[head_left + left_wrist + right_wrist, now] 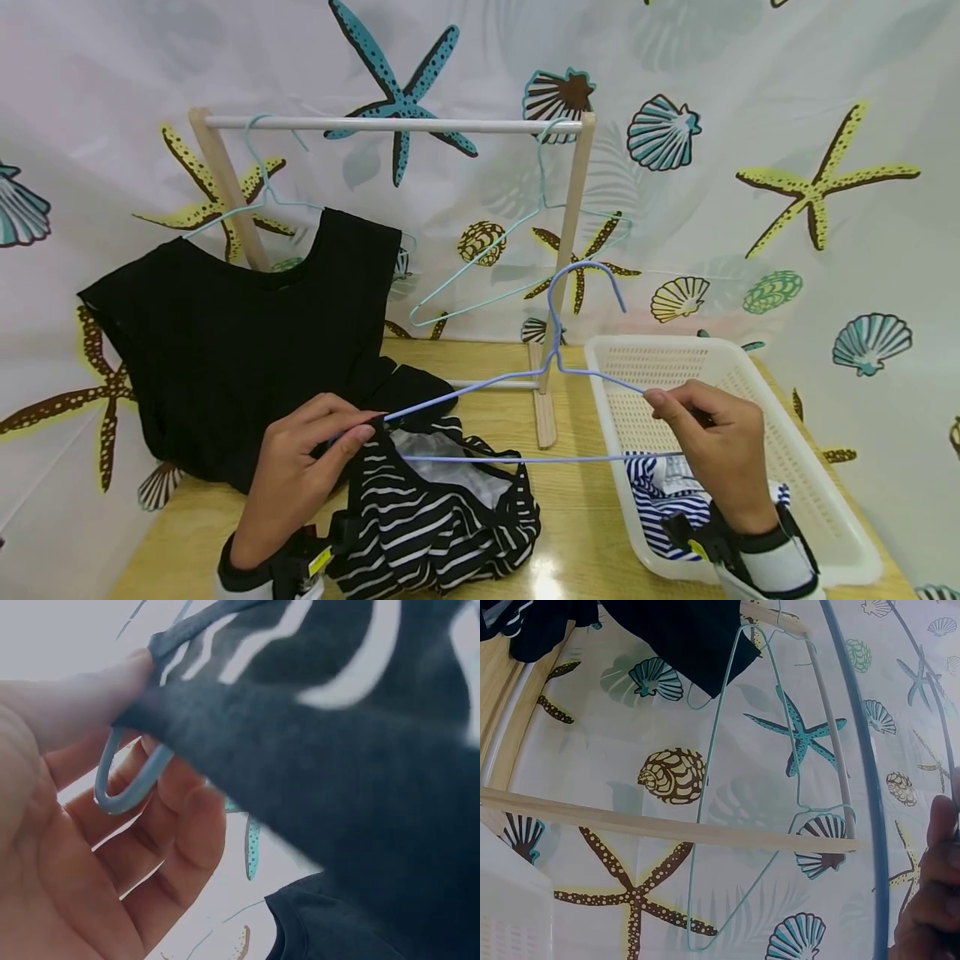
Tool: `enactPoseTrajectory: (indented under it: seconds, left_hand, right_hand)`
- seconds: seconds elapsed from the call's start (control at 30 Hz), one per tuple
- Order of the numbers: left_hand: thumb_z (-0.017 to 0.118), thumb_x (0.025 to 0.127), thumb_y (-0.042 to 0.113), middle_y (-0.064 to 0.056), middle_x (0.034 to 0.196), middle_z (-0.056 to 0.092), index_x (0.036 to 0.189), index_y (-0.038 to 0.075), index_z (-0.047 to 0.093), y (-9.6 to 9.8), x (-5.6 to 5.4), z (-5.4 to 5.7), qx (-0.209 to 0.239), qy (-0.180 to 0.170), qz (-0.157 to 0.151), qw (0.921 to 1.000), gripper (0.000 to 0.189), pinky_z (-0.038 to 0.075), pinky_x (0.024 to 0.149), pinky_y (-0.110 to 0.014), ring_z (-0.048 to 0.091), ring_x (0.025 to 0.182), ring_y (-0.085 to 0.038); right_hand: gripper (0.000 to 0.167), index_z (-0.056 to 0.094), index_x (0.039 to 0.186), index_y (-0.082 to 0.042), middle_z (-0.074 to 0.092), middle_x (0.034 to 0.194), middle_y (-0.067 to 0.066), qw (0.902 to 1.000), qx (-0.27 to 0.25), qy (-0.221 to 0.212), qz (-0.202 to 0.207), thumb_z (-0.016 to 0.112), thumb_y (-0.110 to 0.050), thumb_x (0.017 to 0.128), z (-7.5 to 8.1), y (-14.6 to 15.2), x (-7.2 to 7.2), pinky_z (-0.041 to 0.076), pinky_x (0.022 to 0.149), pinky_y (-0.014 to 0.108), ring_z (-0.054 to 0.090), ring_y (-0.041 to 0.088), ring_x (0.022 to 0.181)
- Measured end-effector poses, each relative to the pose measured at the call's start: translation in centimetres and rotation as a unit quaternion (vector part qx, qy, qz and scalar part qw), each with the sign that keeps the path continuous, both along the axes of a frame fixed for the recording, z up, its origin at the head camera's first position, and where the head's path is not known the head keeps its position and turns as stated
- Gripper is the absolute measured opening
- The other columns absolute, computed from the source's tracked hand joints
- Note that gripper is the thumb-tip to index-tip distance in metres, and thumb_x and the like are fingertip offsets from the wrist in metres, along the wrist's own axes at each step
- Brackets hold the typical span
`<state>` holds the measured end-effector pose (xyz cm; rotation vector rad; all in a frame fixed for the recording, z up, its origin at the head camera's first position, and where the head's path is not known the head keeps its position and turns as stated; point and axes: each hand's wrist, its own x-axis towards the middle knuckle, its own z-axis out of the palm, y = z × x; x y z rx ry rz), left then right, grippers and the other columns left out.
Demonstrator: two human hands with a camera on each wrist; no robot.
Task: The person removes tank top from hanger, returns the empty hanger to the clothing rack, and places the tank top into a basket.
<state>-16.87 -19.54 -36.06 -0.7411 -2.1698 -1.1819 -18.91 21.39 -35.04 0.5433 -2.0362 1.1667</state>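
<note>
A blue hanger (517, 459) is held up between both hands, its hook upward. My left hand (300, 467) pinches the edge of a black-and-white striped garment (442, 529) at the hanger's left end. In the left wrist view, the hanger's rounded tip (120, 806) pokes out past the fabric beside the thumb and fingers. The rest of the garment hangs bunched below, its pale inside showing at the opening. My right hand (720, 442) grips the hanger's right shoulder, which carries no cloth. At the right wrist view's edge, only part of that hand (930, 900) shows.
A wooden rack with a white rail (390, 125) stands behind, holding a black top (247, 358) on one mint hanger and a bare mint hanger (480, 254). A white basket (817, 508) on the right contains a blue-and-white striped garment (660, 508).
</note>
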Motion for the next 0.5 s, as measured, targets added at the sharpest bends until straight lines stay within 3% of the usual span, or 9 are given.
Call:
enactPoseTrajectory:
  seconds: [0.3,0.5]
  left_hand:
    - [0.069,0.081,-0.011,0.005,0.084,0.062,0.094,0.008,0.075,-0.1,-0.1,0.0,0.001,-0.003,-0.006,1.0,0.023,0.041,0.064,-0.02,0.053,0.072,-0.006]
    - [0.068,0.085,-0.006,0.008,0.078,0.059,0.099,0.011,0.075,-0.1,-0.2,0.0,-0.001,-0.019,0.019,0.9997,0.023,0.038,0.059,-0.02,0.048,0.066,-0.005]
  right_hand:
    - [0.025,0.067,0.069,-0.008,0.056,0.06,-0.006,0.9999,0.006,0.002,0.01,0.072,0.016,0.074,0.4,-0.1,0.4,0.031,0.043,0.02,0.041,0.001,0.048]
    - [0.02,0.068,0.081,-0.002,0.043,0.058,-0.005,0.9989,0.018,-0.012,0.043,0.07,0.017,0.075,1.8,-0.9,1.3,0.026,0.043,0.02,0.034,0.003,0.049]
